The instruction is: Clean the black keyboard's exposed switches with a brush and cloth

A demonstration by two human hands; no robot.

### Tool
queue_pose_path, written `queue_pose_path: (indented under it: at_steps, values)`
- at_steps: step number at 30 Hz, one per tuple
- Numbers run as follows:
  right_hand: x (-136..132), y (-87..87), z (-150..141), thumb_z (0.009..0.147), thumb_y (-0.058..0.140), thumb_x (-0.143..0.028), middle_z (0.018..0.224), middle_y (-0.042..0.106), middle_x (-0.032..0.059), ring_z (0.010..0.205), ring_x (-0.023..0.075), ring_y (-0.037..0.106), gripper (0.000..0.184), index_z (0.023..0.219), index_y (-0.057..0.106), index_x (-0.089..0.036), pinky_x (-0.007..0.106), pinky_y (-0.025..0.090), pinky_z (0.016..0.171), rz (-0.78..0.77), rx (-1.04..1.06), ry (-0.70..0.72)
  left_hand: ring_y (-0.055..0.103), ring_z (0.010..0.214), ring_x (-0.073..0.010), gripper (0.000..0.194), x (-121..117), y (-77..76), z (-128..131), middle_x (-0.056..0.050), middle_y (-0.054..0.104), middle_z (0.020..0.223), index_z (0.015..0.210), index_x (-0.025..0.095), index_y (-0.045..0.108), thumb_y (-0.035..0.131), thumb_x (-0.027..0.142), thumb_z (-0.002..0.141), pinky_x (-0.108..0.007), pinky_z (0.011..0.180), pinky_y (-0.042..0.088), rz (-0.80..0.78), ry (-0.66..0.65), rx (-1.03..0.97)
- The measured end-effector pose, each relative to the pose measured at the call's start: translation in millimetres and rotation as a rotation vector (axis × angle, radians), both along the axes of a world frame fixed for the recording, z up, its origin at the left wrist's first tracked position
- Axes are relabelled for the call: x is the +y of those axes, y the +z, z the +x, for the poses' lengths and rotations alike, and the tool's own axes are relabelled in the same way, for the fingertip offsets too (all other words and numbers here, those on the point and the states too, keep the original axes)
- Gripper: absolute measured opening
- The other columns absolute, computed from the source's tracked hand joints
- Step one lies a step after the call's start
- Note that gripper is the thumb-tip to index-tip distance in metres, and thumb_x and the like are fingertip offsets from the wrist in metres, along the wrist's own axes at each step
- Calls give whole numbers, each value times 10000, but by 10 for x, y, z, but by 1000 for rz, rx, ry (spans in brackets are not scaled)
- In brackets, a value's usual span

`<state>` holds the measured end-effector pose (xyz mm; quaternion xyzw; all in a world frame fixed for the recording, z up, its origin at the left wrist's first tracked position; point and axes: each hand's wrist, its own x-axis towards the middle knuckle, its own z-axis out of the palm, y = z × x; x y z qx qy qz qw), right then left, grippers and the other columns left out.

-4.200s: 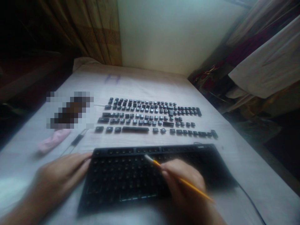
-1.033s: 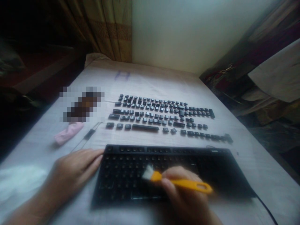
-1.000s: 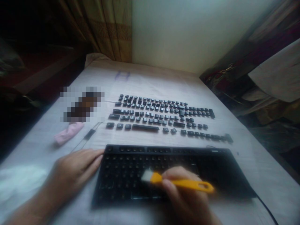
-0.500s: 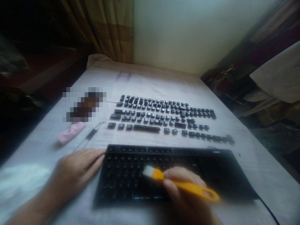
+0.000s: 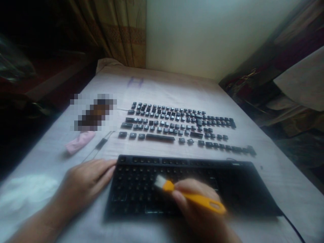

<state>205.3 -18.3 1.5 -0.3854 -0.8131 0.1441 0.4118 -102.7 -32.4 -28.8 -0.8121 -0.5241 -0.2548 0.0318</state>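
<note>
A black keyboard (image 5: 197, 168) with its keycaps off lies flat before me, bare key sockets facing up. My right hand (image 5: 192, 186) is closed round the yellow handle of a small brush (image 5: 168, 186). Its pale bristles point left over the middle-left part of the sockets; whether they touch is blurred. My left hand (image 5: 87, 179) grips the keyboard's left edge near the upper corner, with part of the fingers hidden. Beyond the keyboard, the removed black keycaps (image 5: 167, 123) stand in rows, among them a long space bar (image 5: 160, 137).
Left of the keycaps lie a pink cloth item (image 5: 80, 143), a small dark tool with wire loops (image 5: 101, 144) and a pixelated patch. The keyboard cable (image 5: 293, 224) runs off at lower right. A pale sheet (image 5: 177, 81) covers the surface; a curtain (image 5: 126, 33) hangs behind.
The brush has turned slightly in my right hand, its handle end now further left and higher. My left hand stays at the keyboard's edge. The whole view has shifted a little.
</note>
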Motion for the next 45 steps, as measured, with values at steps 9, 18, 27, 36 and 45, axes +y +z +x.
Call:
queue_pose_path:
  at_steps: [9,18,27,36,45]
  values:
    - [0,2,10,1046,509,-329,615,716,-9,485,122,690,282,823,630,-205,196,557,495,-62,34,39,745,789,-132,233,0,20,24,38,781,938,1074,265,684,495,378,997,-233,712,573,-27,1,-44]
    - [-91,83,63,999,586,-264,764,757,14,606,151,733,61,980,635,-234,222,586,570,-115,56,34,740,779,-133,210,-12,22,42,38,775,912,1058,255,677,505,357,997,-236,707,561,-22,3,-55]
    - [-1,5,-75,965,591,-192,741,749,10,590,138,722,56,930,634,-199,205,581,597,-77,-90,107,737,810,-128,208,-30,-7,25,44,772,941,1092,251,657,500,355,1003,-251,708,564,-62,2,-54]
    - [-45,-102,-105,981,552,-214,714,731,9,564,151,710,96,926,631,-219,226,548,526,-180,120,45,741,821,-137,202,-31,-17,17,35,773,953,1103,250,652,503,343,1004,-256,719,576,-62,2,-44]
    - [-21,-39,-92,947,580,-177,714,748,2,578,139,728,68,915,631,-208,205,579,559,-167,47,132,742,827,-146,207,-36,-22,9,28,776,963,1112,259,665,520,345,992,-256,716,581,-94,1,-84]
